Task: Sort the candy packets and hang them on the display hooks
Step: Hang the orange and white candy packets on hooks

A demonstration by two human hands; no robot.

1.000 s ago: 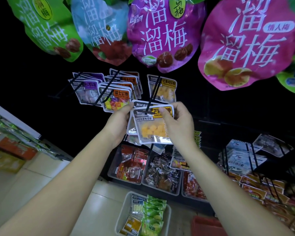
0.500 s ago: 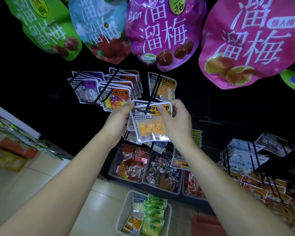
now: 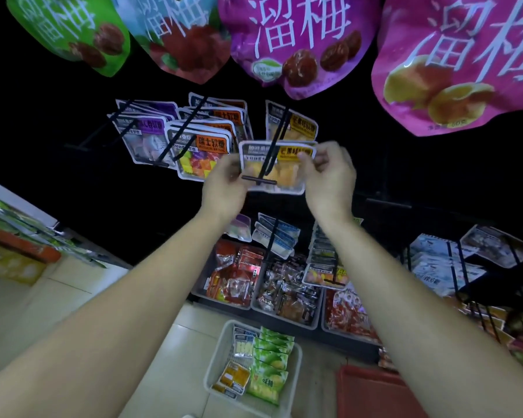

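Forward, arms extended, left hand (image 3: 224,185) and right hand (image 3: 329,176) pinching edges of yellow candy packet (image 3: 287,176), on hook (image 3: 267,162)

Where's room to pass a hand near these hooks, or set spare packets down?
Hand room: the dark gap right of the held yellow-label packet, under the pink bag. Set-down: bare floor tiles left of the white basket. Crowded: orange-label packets and purple-label packets overlap at left; snack bins below are full.

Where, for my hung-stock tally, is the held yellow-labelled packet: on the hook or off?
On the hook: its rod and end bar show in front of the packet.
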